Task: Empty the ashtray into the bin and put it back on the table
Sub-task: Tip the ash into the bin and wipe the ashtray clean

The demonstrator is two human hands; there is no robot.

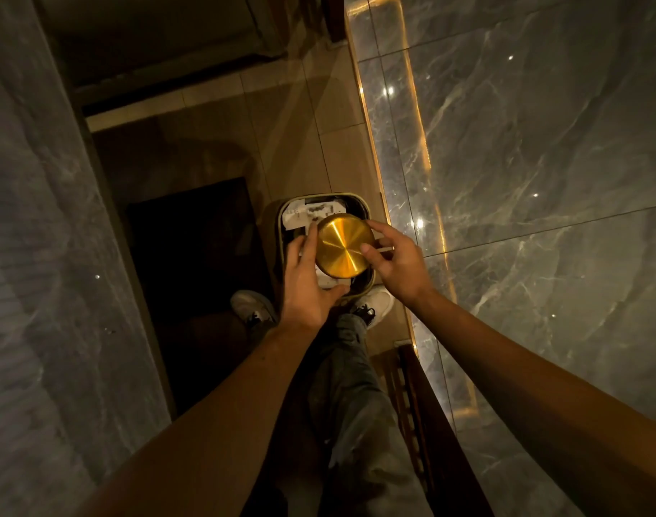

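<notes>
A round, gold metal ashtray [344,246] is held upside down over the open bin [286,233], its flat brushed underside facing me. My left hand [307,281] grips its left edge, fingers along the rim. On the opposite side, my right hand [393,259] holds the rim with thumb and fingertips. The bin is a small rounded-rectangle container on the floor, with white paper scraps inside. The ashtray covers much of the bin's opening. The table is out of view.
A glossy grey marble wall [524,162] with a lit gold strip runs on the right. Another marble surface [39,255] rises on the left. A dark mat [192,255] lies left of the bin. My shoes [251,307] stand just before the bin.
</notes>
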